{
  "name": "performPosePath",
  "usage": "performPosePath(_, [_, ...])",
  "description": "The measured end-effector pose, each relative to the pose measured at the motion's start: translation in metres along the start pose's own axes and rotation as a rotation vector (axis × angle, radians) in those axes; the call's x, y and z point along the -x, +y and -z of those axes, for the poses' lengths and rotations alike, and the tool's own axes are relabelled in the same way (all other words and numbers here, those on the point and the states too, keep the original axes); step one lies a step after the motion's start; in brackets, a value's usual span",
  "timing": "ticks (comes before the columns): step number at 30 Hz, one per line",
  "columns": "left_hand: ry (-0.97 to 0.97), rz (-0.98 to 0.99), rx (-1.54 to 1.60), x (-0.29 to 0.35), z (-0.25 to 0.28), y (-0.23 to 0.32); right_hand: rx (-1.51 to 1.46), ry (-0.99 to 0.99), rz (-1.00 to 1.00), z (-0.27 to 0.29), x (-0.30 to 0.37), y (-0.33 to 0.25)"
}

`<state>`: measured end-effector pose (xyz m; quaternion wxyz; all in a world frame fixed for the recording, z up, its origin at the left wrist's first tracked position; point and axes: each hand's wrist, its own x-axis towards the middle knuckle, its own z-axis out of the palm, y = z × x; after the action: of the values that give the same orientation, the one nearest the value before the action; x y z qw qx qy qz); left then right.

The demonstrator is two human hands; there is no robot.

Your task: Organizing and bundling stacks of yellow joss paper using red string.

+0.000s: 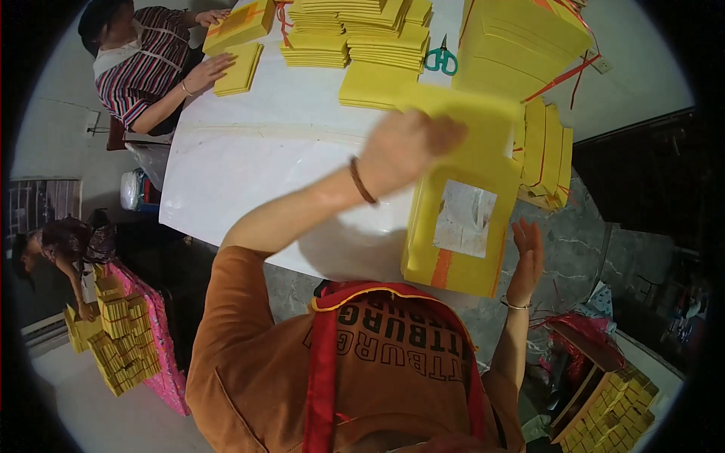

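Note:
My left hand (404,155) is raised over the far part of a tall yellow stack (419,249) at the table's right edge. Motion smears its fingers, so their grip is unclear. Beside and under them is a blurred yellow sheet or packet (491,121). A stained whitish patch (464,219) lies on top of the tall stack, and an orange strip (442,268) shows at its near end. To the right of this stack, my right hand (526,260) has its fingers stretched upward, holding nothing visible.
Several yellow packet piles (385,45) stand at the table's (249,174) far side beside green-handled scissors (442,60). A large yellow block (521,45) rises at far right. More yellow bundles (547,151) stand beyond the right edge. A co-worker's hands (208,73) touch yellow packets at far left.

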<state>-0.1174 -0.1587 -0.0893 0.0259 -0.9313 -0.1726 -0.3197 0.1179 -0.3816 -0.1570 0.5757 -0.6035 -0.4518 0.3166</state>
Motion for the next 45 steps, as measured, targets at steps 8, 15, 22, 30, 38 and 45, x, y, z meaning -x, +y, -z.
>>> performPosePath(8, [-0.140,0.144,-0.375,0.073,-0.094,-0.161,0.054,-0.085,-0.133,-0.008,0.009,0.006])
performPosePath(15, [-0.344,0.163,-0.319,0.084,-0.115,-0.166,0.052,-0.008,-0.181,-0.012,0.019,0.011])
performPosePath(22, [-0.565,0.366,-0.267,0.096,-0.128,-0.152,0.107,-0.028,-0.110,-0.016,0.016,0.011])
performPosePath(30, [-0.789,0.352,-0.277,0.079,-0.114,-0.146,0.007,-0.031,-0.169,-0.015,0.017,0.011])
performPosePath(38, [-0.777,0.251,-0.292,0.061,-0.089,-0.138,0.352,-0.282,0.200,-0.007,0.006,-0.028])
performPosePath(45, [-0.097,0.067,0.452,0.028,-0.024,-0.007,0.361,-0.421,0.129,-0.006,0.002,-0.029])
